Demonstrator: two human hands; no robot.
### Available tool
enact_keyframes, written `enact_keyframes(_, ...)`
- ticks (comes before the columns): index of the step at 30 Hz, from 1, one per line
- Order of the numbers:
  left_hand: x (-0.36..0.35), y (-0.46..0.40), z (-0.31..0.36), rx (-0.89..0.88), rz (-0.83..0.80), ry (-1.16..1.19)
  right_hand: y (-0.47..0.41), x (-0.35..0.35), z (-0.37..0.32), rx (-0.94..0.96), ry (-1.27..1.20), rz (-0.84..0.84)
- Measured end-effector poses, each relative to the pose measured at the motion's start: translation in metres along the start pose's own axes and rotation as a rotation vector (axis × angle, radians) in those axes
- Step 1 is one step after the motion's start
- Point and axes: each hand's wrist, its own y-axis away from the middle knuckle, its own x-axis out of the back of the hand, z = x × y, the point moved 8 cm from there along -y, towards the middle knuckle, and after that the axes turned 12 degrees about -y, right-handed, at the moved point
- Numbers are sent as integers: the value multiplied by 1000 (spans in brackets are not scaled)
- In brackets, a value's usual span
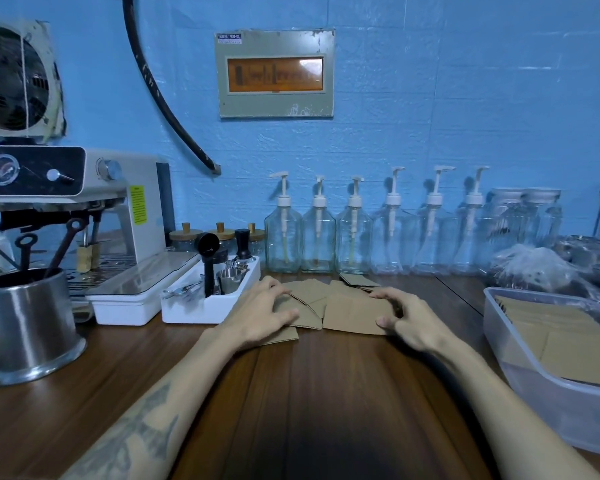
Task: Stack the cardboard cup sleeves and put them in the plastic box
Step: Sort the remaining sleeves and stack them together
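Observation:
Several flat brown cardboard cup sleeves [347, 311] lie spread on the wooden counter [326, 393], overlapping one another. My left hand [267, 315] rests on the left part of the pile, fingers spread flat across the sleeves. My right hand [404, 320] has its fingers curled at the right edge of the pile, thumb and fingertips on a sleeve's corner. A clear plastic box [534, 386] stands at the right with a layer of sleeves [568, 344] inside it.
A white tray of coffee tools [187, 311] stands just left of the pile. Glass pump bottles [354, 237] line the wall behind. An espresso machine [84, 209] and steel canister [28, 327] sit left; bagged items [541, 268] back right.

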Motion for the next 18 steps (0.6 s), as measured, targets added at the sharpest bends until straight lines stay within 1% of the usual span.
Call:
enact_keyframes(2,-12,-3,-1,-8,-70,-126,-1,2,2,-2,-7,-1)
enact_keyframes(4,-20,-3,-4,-7,-104,-143,-2,1,3,-3,-15,-10)
enact_keyframes(10,-16,0,-11,-11,-30,12,-5,0,5,-11,-48,-9)
enact_keyframes(14,-3,9,-12,-9,61,104,-7,0,8,-15,-81,18)
enact_keyframes(18,7,17,-13,15,84,356,-7,-2,7,-1,-88,35)
